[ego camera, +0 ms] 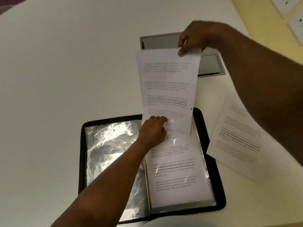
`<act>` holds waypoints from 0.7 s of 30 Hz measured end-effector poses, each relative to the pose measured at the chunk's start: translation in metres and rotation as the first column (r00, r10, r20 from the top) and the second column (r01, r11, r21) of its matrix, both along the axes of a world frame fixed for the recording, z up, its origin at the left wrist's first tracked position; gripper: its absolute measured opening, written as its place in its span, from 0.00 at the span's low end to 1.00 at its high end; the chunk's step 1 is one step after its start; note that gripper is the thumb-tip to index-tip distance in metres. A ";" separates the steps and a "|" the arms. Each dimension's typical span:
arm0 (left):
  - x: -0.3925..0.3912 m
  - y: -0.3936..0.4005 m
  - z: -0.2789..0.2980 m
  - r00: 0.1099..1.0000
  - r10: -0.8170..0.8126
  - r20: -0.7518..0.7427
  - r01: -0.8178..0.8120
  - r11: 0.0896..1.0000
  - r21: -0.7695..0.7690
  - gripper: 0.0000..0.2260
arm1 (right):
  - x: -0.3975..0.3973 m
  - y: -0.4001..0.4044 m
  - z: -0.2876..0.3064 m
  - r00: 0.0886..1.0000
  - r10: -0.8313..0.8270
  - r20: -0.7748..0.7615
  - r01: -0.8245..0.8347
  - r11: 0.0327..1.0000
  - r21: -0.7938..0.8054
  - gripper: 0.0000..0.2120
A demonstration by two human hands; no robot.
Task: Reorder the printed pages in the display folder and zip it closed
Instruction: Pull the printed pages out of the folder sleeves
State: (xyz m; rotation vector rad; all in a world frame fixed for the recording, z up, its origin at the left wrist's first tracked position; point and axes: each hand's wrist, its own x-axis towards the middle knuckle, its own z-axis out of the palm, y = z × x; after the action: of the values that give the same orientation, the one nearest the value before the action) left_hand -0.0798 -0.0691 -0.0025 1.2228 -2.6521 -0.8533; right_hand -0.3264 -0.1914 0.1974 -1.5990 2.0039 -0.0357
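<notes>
A black zip display folder lies open on the white table, its clear plastic sleeves glinting on the left half. A printed page stands upright, its lower part inside the top of the right-hand sleeve, which shows another printed sheet. My right hand pinches the page's top edge. My left hand grips the sleeve's top opening at the page's lower part.
A loose printed page lies on the table to the right of the folder, partly under my right forearm. A grey recessed cable box sits in the tabletop behind the folder. Wall sockets are at the far right.
</notes>
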 end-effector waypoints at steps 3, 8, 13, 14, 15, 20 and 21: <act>0.001 0.001 -0.001 1.000 0.000 0.022 -0.001 1.000 0.020 0.19 | -0.020 0.014 0.026 0.997 -0.060 0.053 0.067 0.988 -0.142 0.08; 0.001 0.004 -0.001 0.997 -0.021 0.078 0.019 0.999 0.036 0.21 | -0.066 0.049 0.041 0.972 -0.132 0.193 0.170 0.967 -0.192 0.12; 0.005 0.006 -0.007 0.989 -0.060 0.136 0.051 0.996 0.071 0.25 | -0.124 0.101 0.047 0.917 -0.246 0.314 0.300 0.944 -0.139 0.12; 0.005 0.006 -0.008 0.988 -0.063 0.142 0.052 0.995 0.080 0.25 | -0.135 0.112 0.046 0.899 -0.274 0.342 0.330 0.937 -0.118 0.11; 0.005 0.007 -0.010 0.987 -0.063 0.148 0.050 0.995 0.087 0.25 | -0.145 0.123 0.045 0.883 -0.294 0.367 0.348 0.933 -0.090 0.10; 0.001 0.009 -0.014 0.984 -0.068 0.163 0.055 0.995 0.082 0.24 | -0.197 0.168 0.020 0.834 -0.391 0.389 0.390 0.917 0.084 0.04; 0.001 0.009 -0.014 0.985 -0.071 0.158 0.059 0.995 0.078 0.25 | -0.204 0.176 0.012 0.828 -0.405 0.388 0.392 0.913 0.115 0.06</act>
State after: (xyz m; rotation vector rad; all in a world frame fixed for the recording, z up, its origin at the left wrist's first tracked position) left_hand -0.0789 -0.0597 -0.0169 1.2794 -2.8249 -0.9061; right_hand -0.5308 -0.0154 0.2090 -1.0173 1.9492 -0.4581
